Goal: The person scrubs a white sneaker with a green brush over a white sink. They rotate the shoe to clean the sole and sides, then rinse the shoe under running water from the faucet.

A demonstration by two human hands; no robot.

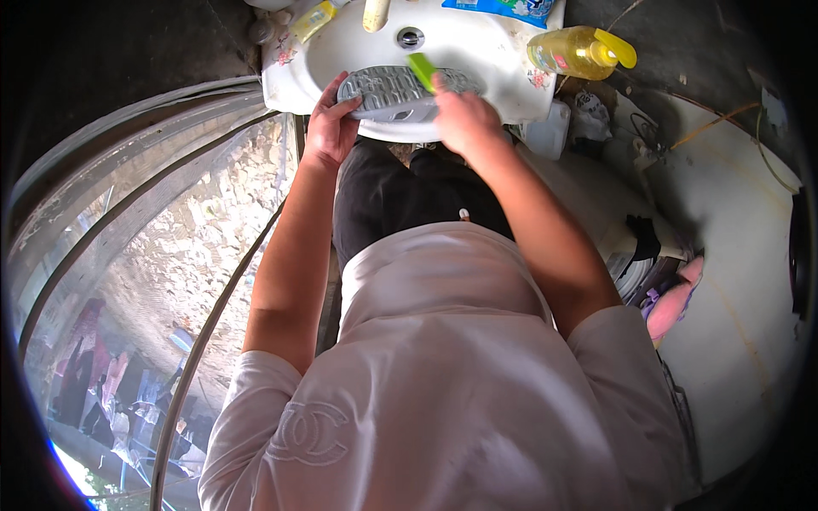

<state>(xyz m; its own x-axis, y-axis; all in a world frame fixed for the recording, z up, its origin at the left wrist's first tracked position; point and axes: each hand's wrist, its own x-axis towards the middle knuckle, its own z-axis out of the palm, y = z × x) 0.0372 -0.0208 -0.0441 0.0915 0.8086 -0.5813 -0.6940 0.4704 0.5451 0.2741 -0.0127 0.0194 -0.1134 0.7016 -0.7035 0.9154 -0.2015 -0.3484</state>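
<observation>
Over a white washbasin [505,96], my left hand [335,121] is shut on one end of a grey slipper or sandal [377,89], thumb on its ridged sole, which faces up. Closed around a bright green brush [420,71] is my right hand [465,118]; the brush lies over the sole near its middle, and its bristles are hidden beneath. Motion blurs my right hand a little. The slipper's other end lies partly behind the brush and my right hand.
A yellow pump bottle [572,53] lies on the basin's right rim. Behind are a blue packet [511,9], a metal drain [410,38] and a yellow-labelled tube [313,21]. A window with a mesh screen [192,230] runs along the left. A whitish plastic container [547,128] stands right, below the basin.
</observation>
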